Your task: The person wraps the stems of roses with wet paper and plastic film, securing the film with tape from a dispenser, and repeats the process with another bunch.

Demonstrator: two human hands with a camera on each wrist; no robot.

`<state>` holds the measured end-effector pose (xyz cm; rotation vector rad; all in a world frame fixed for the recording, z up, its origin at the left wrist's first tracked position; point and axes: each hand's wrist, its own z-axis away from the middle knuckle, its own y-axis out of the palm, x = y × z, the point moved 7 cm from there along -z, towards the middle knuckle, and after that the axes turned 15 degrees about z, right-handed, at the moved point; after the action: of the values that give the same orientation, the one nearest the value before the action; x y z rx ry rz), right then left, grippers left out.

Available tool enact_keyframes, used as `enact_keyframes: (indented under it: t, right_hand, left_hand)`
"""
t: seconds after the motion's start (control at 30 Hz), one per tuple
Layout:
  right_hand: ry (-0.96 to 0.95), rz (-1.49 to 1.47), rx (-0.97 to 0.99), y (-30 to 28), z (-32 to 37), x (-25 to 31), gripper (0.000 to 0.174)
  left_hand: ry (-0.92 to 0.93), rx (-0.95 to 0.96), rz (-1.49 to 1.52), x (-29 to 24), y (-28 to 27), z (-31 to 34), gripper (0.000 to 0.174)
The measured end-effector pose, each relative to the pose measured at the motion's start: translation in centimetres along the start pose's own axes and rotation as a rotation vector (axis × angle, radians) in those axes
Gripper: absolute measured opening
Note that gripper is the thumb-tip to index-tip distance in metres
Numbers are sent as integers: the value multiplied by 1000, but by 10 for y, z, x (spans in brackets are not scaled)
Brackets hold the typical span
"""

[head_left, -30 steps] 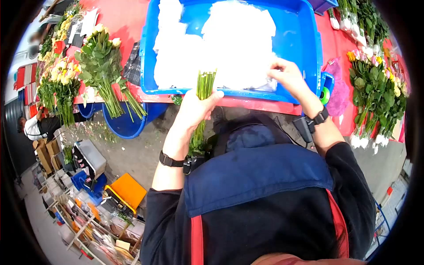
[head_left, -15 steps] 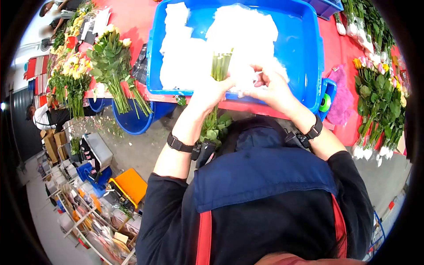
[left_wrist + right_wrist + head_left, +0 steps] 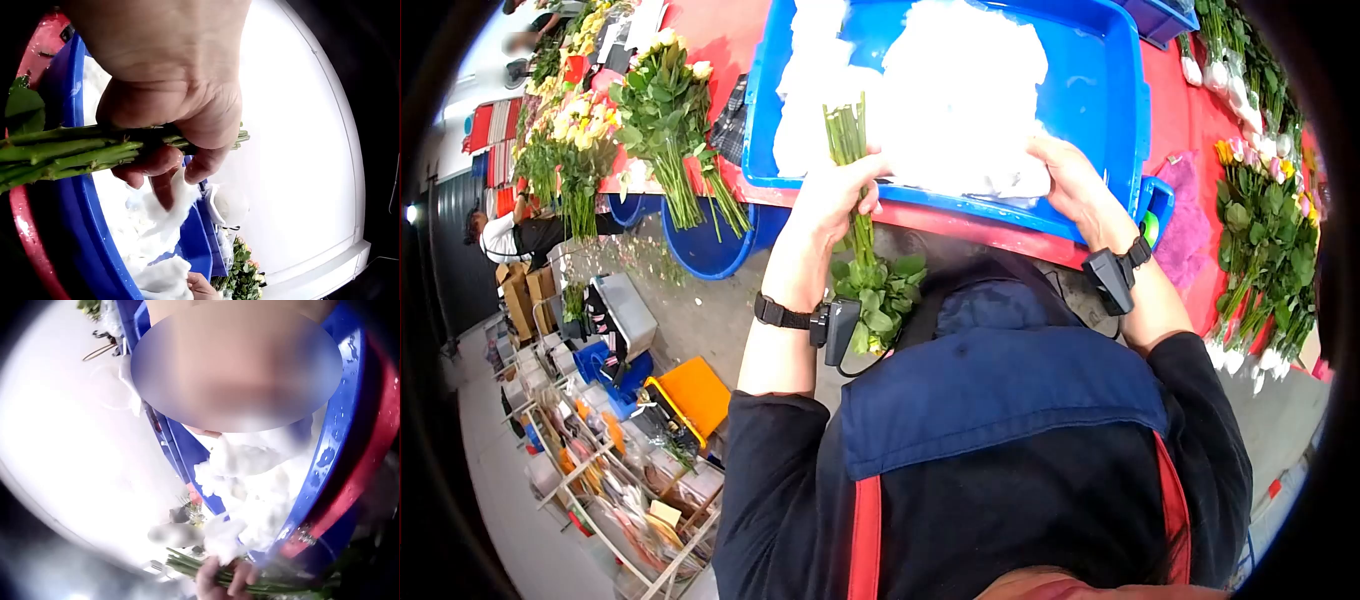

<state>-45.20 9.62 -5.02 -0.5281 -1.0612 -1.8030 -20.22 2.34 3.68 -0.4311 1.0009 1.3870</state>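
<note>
My left hand [image 3: 835,195] grips a bunch of green, thorny stems [image 3: 69,153], cut ends up and leaves [image 3: 880,300] hanging below. It is at the near edge of a blue tub [image 3: 1145,110] holding white, wet-looking wadding [image 3: 965,90]. White wadding also shows right by the left fingers in the left wrist view. At the tub's near right, my right hand [image 3: 1075,180] holds the edge of a white wadding piece [image 3: 165,278]. A blur covers most of that hand in the right wrist view.
The tub stands on a red-covered table [image 3: 710,30]. Rose bunches [image 3: 660,120] lie left, more flowers [image 3: 1265,230] right, beside a pink cloth [image 3: 1185,215]. Blue buckets [image 3: 710,240] stand below the table edge. Another person [image 3: 510,230] is at the far left.
My hands came close together over the tub half a second ago and are now apart: the left went left with the stems, the right moved right onto the wadding's edge.
</note>
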Motion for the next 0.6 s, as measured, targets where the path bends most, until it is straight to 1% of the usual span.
enact_keyframes:
  t: [0.03,0.13,0.17,0.23,0.27,0.33,0.37,0.4,0.43,0.5,0.53,0.6]
  right_hand:
    - [39,-81,36,5,1,-1,30]
    - [4,-237,103,18,-1,3,37]
    - [-14,-193,142,28,-2,6,37]
    - [-47,-108,222,56,-1,16,37]
    - [-35,-98,210,69,-1,18,38]
    - [-11,-78,182,87,4,19,40]
    - [-37,84,191,87,6,22,38]
    - [-63,246,197,84,9,24,36]
    - [-88,408,199,80,11,26,34]
    - [-57,642,128,52,5,17,32]
    - [-40,760,91,41,3,12,30]
    - [-44,733,0,32,1,9,30]
  left_hand:
    - [-28,8,-40,4,0,-1,55]
    - [43,-141,-278,4,6,4,64]
    - [84,-50,-264,4,18,8,58]
    - [86,59,-318,8,37,11,56]
    - [170,87,-342,6,45,11,42]
    - [130,50,-372,12,33,1,31]
    - [108,34,-387,14,29,-3,26]
    - [168,6,-329,5,30,0,15]
    - [158,-17,-285,2,25,1,10]
    - [79,-6,-212,1,10,-3,9]
    - [83,41,-141,-2,8,-3,10]
    - [78,86,-58,-2,7,-4,11]
